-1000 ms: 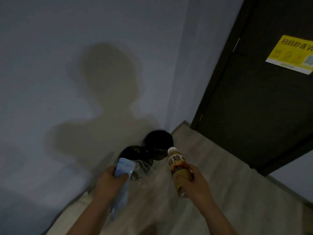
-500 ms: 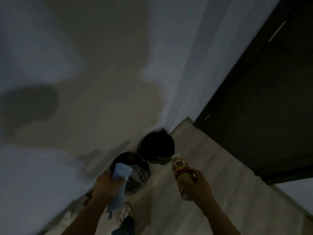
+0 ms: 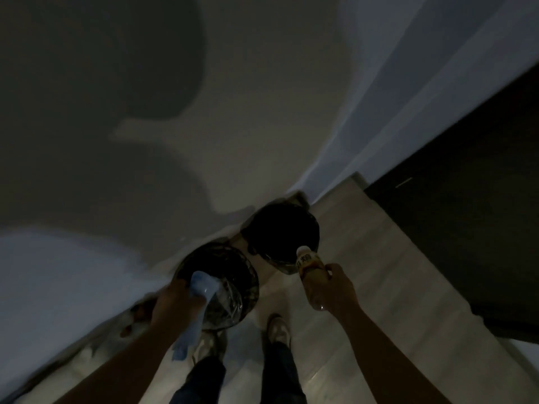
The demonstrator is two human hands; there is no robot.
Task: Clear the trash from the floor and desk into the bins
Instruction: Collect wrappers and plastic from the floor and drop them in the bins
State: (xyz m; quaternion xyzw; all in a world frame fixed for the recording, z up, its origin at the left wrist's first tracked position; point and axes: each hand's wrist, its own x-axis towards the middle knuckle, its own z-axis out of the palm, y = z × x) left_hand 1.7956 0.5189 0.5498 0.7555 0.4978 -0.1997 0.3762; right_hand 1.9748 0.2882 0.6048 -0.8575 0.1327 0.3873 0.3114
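Observation:
Two round black bins stand against the wall: the nearer bin (image 3: 243, 268) at left and the farther bin (image 3: 284, 231) beside it. My left hand (image 3: 175, 304) grips a crushed clear plastic bottle (image 3: 224, 306) together with a blue wrapper (image 3: 201, 287), over the near rim of the nearer bin. My right hand (image 3: 332, 290) holds a brown drink bottle (image 3: 307, 265) with a white cap, its top at the front rim of the farther bin.
A pale wall (image 3: 262, 112) runs behind the bins, with my shadow on it. A dark door (image 3: 466, 199) closes off the right side. My two shoes (image 3: 278, 330) stand on the light wooden floor (image 3: 364, 287) just before the bins.
The view has tilted down and closed in on the bins. Both hands have moved forward, so the trash now hangs at the bins' rims. My legs and shoes have come into view.

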